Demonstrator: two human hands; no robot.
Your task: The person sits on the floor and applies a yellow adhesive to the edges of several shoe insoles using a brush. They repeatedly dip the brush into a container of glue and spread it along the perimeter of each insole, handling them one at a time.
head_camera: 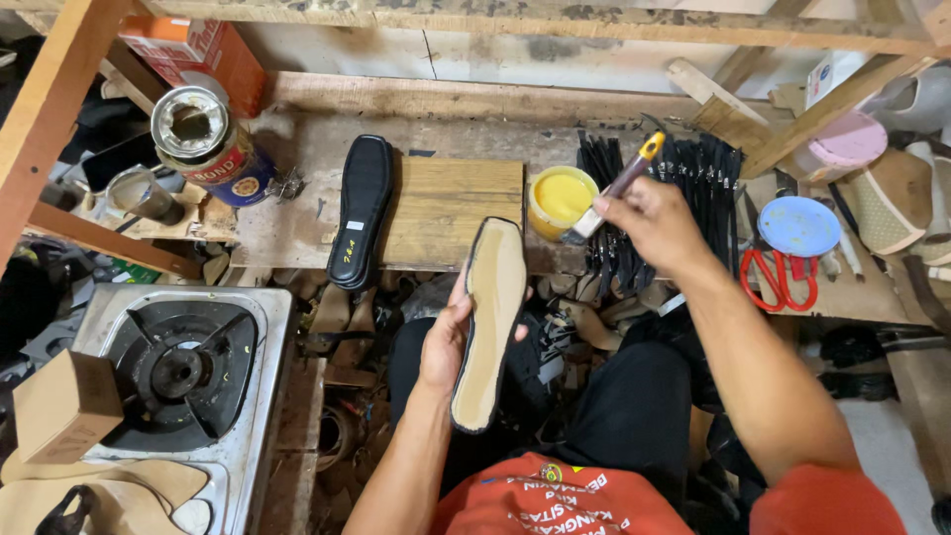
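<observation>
A: Head view: what are the hands doing?
B: The left hand is gripping a sole at six o'clock, tan face up. The right hand, closed round a brush, is hovering by the yellow glue pot at twelve.
A: How far along?
B: Seemingly early: the sole is looking dry, unglued. Black soles are lying stacked on the table at eleven.

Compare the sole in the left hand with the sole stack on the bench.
The held sole shows its tan inner face with a dark rim; the bench soles show black faces. The held one is single, tilted in the left hand; the others lie flat, stacked. Both have the same long sole shape.
</observation>
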